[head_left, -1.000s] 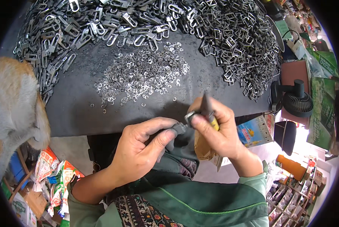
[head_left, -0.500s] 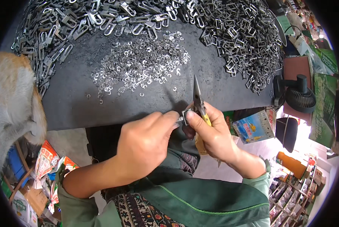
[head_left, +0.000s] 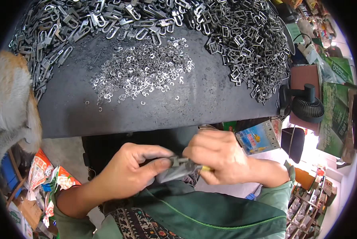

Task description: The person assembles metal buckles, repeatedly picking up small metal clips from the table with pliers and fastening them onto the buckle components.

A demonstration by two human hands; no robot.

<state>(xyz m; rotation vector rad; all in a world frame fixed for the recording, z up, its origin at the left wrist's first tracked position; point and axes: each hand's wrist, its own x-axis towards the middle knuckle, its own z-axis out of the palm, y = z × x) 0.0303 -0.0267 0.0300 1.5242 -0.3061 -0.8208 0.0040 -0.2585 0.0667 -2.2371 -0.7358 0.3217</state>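
Below the table's front edge, in front of my body, both hands work close together. My left hand (head_left: 134,169) pinches a grey metal piece (head_left: 173,172) between thumb and forefinger; motion smears its shape. My right hand (head_left: 220,157) is closed around pliers with a yellow handle (head_left: 204,168). The jaws of the pliers are at the metal piece, partly covered by my right fingers, so I cannot tell how they grip it. On the dark table (head_left: 146,115) lies a heap of small open metal rings (head_left: 142,71).
Long metal clips with looped ends (head_left: 51,34) are heaped at the back left, rectangular metal frames (head_left: 252,47) at the back right. An orange-and-white furry animal (head_left: 13,95) is at the left edge. A small black fan (head_left: 308,107) stands right; shelves (head_left: 308,209) are lower right.
Both hands have dropped from the table edge toward my body. The pliers have swung from pointing upward to lying sideways at the metal piece.
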